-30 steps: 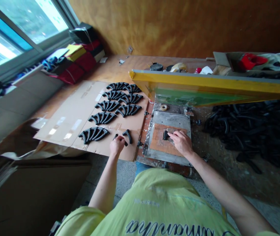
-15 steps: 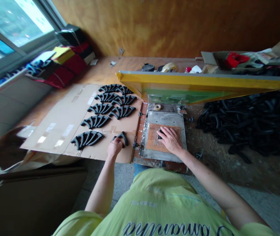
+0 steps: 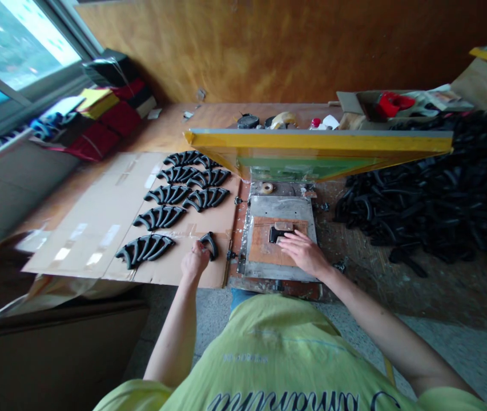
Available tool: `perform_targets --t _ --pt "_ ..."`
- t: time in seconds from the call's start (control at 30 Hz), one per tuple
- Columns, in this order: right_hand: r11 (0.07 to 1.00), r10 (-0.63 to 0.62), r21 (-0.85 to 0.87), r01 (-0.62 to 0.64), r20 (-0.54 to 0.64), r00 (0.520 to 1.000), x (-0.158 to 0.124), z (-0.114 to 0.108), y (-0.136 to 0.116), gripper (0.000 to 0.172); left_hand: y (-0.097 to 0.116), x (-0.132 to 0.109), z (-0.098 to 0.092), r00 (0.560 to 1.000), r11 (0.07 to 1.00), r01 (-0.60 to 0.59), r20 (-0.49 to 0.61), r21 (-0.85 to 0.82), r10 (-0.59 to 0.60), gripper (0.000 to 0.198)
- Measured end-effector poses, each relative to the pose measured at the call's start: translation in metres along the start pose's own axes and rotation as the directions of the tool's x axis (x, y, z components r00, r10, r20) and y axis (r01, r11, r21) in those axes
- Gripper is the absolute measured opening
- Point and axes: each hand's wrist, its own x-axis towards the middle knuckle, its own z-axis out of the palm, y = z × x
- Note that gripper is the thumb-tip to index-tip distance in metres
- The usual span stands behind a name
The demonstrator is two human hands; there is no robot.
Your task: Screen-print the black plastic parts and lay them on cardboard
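Note:
On the cardboard sheet at left, my left hand (image 3: pixel 195 260) is closed, its fingertips pinching a black curved handle (image 3: pixel 210 246) at its near side. Whether a second piece lies under the fingers, I cannot tell. Another black handle (image 3: pixel 274 234) sits in the wooden holder (image 3: pixel 261 251) on the metal plate. My right hand (image 3: pixel 305 253) lies over the holder's right side, fingers stretched out and touching or just above the handle's right end, which they partly hide. Fanned rows of the same black handles (image 3: pixel 145 249) lie left of my left hand.
A yellow-edged screen frame (image 3: pixel 320 140) stands tilted up behind the metal plate (image 3: pixel 284 208). A large heap of black handles (image 3: pixel 423 200) covers the bench at right. A tape roll (image 3: pixel 267 187) lies behind the holder. Small clamps (image 3: pixel 232 254) stick out at the plate's sides.
My right hand has drawn back to the right, uncovering more of the handle in the holder. My left hand stays beside the handle on the cardboard. The whole view has shifted slightly.

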Motion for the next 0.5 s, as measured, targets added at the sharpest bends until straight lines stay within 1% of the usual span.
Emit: perform_targets --t 0.03,0.07,0.1,0.13,0.17,0.2,0.23,0.27,0.3,0.33,0.37,0.4,0.43,0.5 --pt "0.997 0.072 0.013 -0.072 -0.053 0.996 0.000 -0.008 0.004 0.024 0.009 0.000 -0.013 0.999 0.998 -0.026 -0.024 -0.057 0.024 0.021" --pt "0.988 0.157 0.028 -0.155 -0.097 0.983 0.000 -0.016 0.009 0.025 0.022 0.000 -0.028 0.996 0.982 -0.078 -0.049 -0.170 0.070 0.021" --pt "0.968 0.249 0.047 -0.245 -0.124 0.960 0.002 -0.024 0.014 0.028 0.039 0.000 -0.045 0.988 0.935 -0.149 -0.082 -0.322 0.130 0.022" --pt "0.938 0.346 0.071 -0.339 -0.136 0.928 0.004 -0.032 0.019 0.032 0.059 0.000 -0.063 0.970 0.820 -0.242 -0.112 -0.518 0.216 0.028" --pt "0.899 0.436 0.103 -0.425 -0.138 0.889 0.006 -0.038 0.024 0.038 0.081 -0.001 -0.082 0.945 0.643 -0.313 -0.164 -0.699 0.281 0.037" --pt "0.858 0.511 0.145 -0.493 -0.140 0.848 0.009 -0.044 0.030 0.042 0.105 -0.002 -0.100 0.919 0.458 -0.362 -0.230 -0.812 0.319 0.044" --pt "0.821 0.565 0.194 -0.537 -0.148 0.811 0.012 -0.048 0.037 0.044 0.127 -0.005 -0.116 0.889 0.296 -0.399 -0.287 -0.868 0.356 0.049" --pt "0.794 0.599 0.248 -0.555 -0.166 0.783 0.014 -0.051 0.044 0.044 0.148 -0.009 -0.131 0.860 0.165 -0.416 -0.328 -0.894 0.391 0.051" --pt "0.777 0.617 0.303 -0.552 -0.193 0.763 0.016 -0.053 0.052 0.041 0.165 -0.014 -0.144 0.838 0.069 -0.418 -0.355 -0.906 0.415 0.053" --pt "0.766 0.625 0.357 -0.534 -0.220 0.749 0.017 -0.056 0.061 0.040 0.176 -0.019 -0.153 0.824 0.008 -0.411 -0.367 -0.912 0.432 0.055" --pt "0.755 0.633 0.406 -0.515 -0.243 0.735 0.016 -0.058 0.070 0.040 0.182 -0.025 -0.159 0.820 -0.021 -0.399 -0.367 -0.917 0.439 0.056" --pt "0.740 0.646 0.447 -0.503 -0.263 0.717 0.015 -0.062 0.080 0.041 0.182 -0.032 -0.161 0.826 -0.026 -0.386 -0.358 -0.922 0.435 0.058" --pt "0.724 0.662 0.478 -0.497 -0.278 0.696 0.013 -0.066 0.088 0.042 0.177 -0.039 -0.160 0.838 -0.009 -0.375 -0.343 -0.927 0.425 0.059" --pt "0.698 0.691 0.511 -0.501 -0.301 0.657 0.011 -0.075 0.100 0.040 0.154 -0.053 -0.147 0.867 0.080 -0.340 -0.279 -0.937 0.414 0.058"
